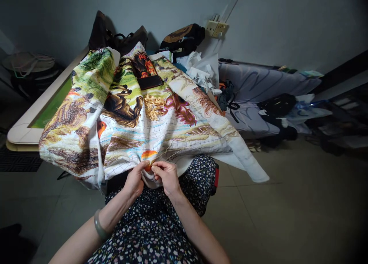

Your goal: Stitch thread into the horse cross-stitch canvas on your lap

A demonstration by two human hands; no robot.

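A large cross-stitch fabric (pixel 129 132), white with printed grid lines and stitched animal figures in brown, green and magenta, drapes from the table over my lap. At its near edge, beside an orange patch (pixel 148 154), my left hand (pixel 135 180) pinches the cloth between thumb and fingers. My right hand (pixel 170 178) is closed in a pinch right next to it, against the same patch. What its fingertips hold is too small to make out. Pale thread (pixel 165 151) trails over the cloth just above the hands. A loose bundle of yellow thread (pixel 153 107) lies farther up the fabric.
A dark phone (pixel 150 82) lies on the cloth. Underneath is a pale-rimmed table (pixel 21 129) with a green top. Bags (pixel 184 38) and white plastic bags (pixel 202 70) stand behind. To the right, a covered sofa (pixel 247 82) holds dark clothing. A stool (pixel 28 64) is at left.
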